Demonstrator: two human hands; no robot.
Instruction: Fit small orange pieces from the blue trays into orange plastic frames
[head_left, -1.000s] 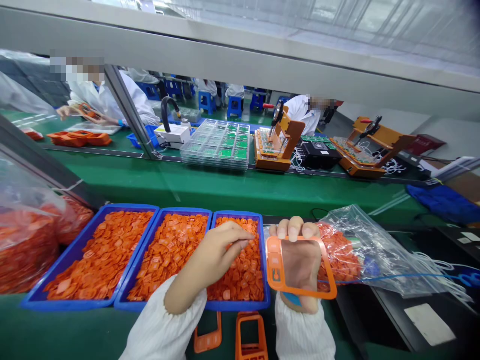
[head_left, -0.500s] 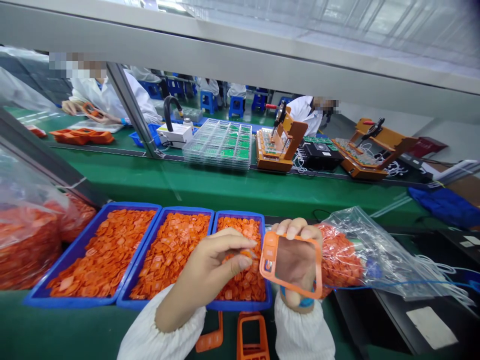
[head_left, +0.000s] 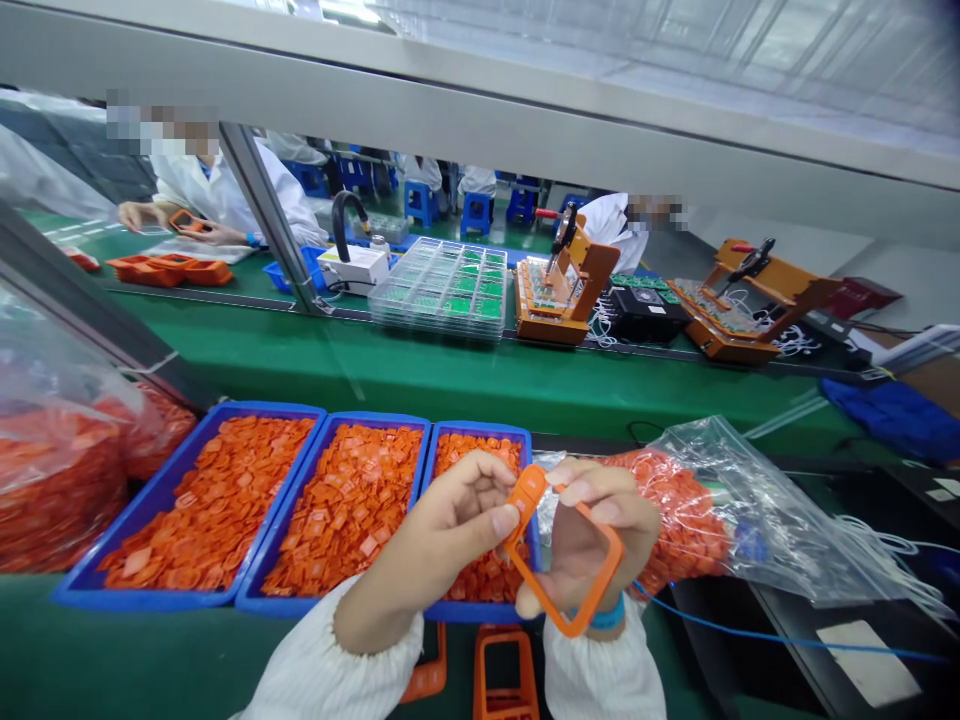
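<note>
My right hand (head_left: 589, 535) grips an orange plastic frame (head_left: 600, 575), turned edge-on and tilted toward my left hand. My left hand (head_left: 450, 530) pinches its fingers against the frame's top left corner, pressing a small orange part there that I can barely make out. Both hands hover over the rightmost of three blue trays (head_left: 480, 612), which is filled with small orange parts. Both wrists wear white knit cuffs.
Two more blue trays (head_left: 161, 490) (head_left: 259, 590) of orange parts lie to the left. A clear bag of orange parts (head_left: 720, 510) lies right. More orange frames (head_left: 506, 675) stand below my wrists. Bagged orange parts (head_left: 52, 470) sit far left. People work beyond the green conveyor (head_left: 450, 375).
My right hand turned the frame from flat-facing to edge-on and lowered it. My left hand lifted out of the tray with a small part and met the frame's corner.
</note>
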